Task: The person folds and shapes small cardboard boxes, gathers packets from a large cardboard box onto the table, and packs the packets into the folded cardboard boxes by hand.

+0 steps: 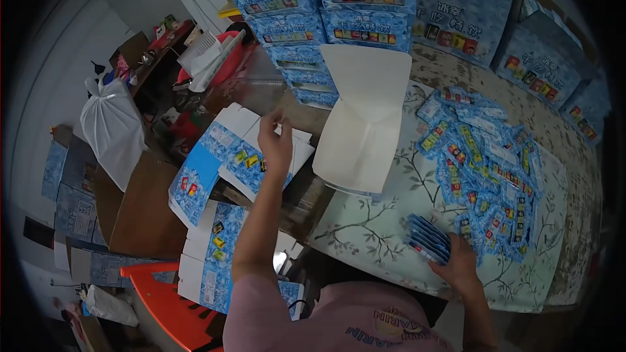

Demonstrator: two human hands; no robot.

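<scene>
My right hand [460, 264] holds a small stack of blue sachets [427, 240] at the front of the table, fanned slightly at their edges. Beside it spreads a loose pile of blue printed sachets [486, 169]. My left hand [276, 140] is raised over flat, unfolded blue-and-white cartons [241, 150] on the left, its fingers loosely bent and thumb apart, with nothing visible in it. Between both hands stands a white-lined box [362, 137] with its lid up, its inside facing me; I see no sachets in it.
Tall stacks of blue printed boxes [368, 10] rise behind the open box. Large blue cartons [463, 13] line the back right. A floral cloth [365, 221] covers part of the table. An orange chair [163, 306] and brown carton [147, 208] stand at left.
</scene>
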